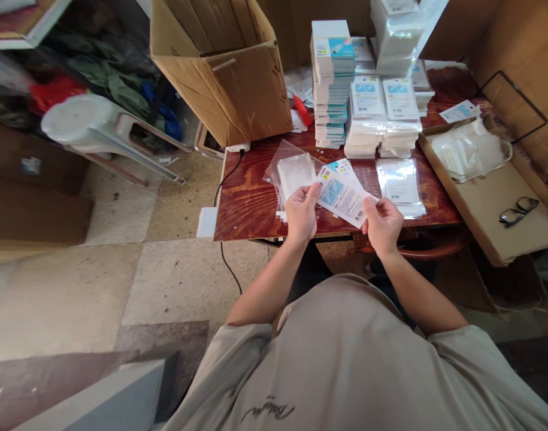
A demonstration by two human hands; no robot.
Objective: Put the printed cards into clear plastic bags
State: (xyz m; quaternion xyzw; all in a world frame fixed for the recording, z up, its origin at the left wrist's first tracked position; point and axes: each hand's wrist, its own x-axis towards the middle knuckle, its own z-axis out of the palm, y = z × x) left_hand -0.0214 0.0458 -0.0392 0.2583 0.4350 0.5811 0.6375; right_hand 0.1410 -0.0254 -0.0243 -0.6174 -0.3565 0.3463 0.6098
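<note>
We hold a printed card [343,193] — white with blue panels and a barcode — above the near edge of the wooden table [251,203]. Our left hand [302,212] pinches its left end, thumb on top; our right hand [381,222] closes on its lower right corner. Just beyond the left hand lies a pile of clear sleeves [294,170], and near the right hand another bagged pack [399,185]. Stacks of boxes [332,84] stand further back — a cardboard tray [489,203] with glasses [518,211] sits to the right.
</note>
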